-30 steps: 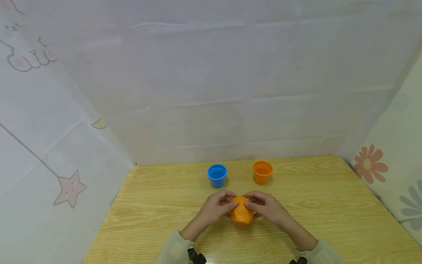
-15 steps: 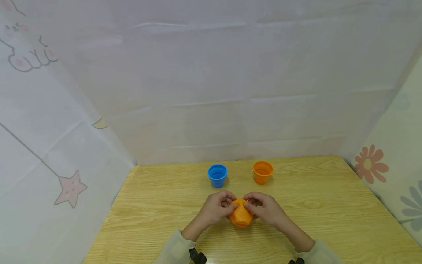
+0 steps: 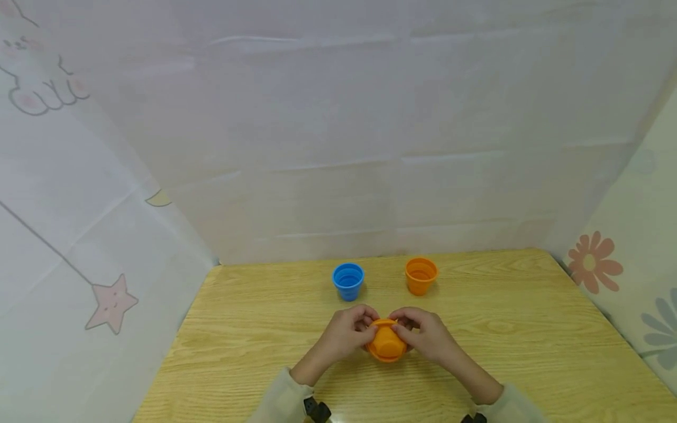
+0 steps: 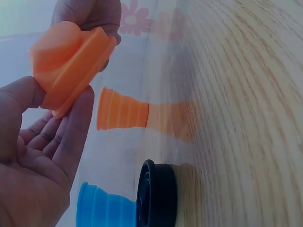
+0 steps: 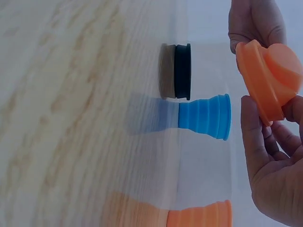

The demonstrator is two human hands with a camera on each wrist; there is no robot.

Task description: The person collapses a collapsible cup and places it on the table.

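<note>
Both hands hold an orange collapsible cup (image 3: 388, 342) over the front middle of the table, its base tipped toward me and its walls partly folded into the rim. My left hand (image 3: 346, 333) pinches the cup's left side, thumb on the wall and fingers behind the rim. On the opposite side my right hand (image 3: 427, 336) pinches it the same way. The left wrist view shows the held cup (image 4: 71, 66) squashed and uneven, raised off the wood. Beyond the hands stand a blue collapsible cup (image 3: 348, 283) and a second orange cup (image 3: 421, 277), both upright and extended.
A black, flat, ringed piece like a folded cup (image 4: 158, 195) sits on the table beside the blue cup in both wrist views; the head view does not show it. The wooden table (image 3: 238, 329) meets a pale cloth backdrop (image 3: 338, 147) behind and at the sides.
The held cup has grown shorter and flatter, its base pressed in toward the rim, which now shows wider around it. Both hands stay almost in place. The standing cups have not moved.
</note>
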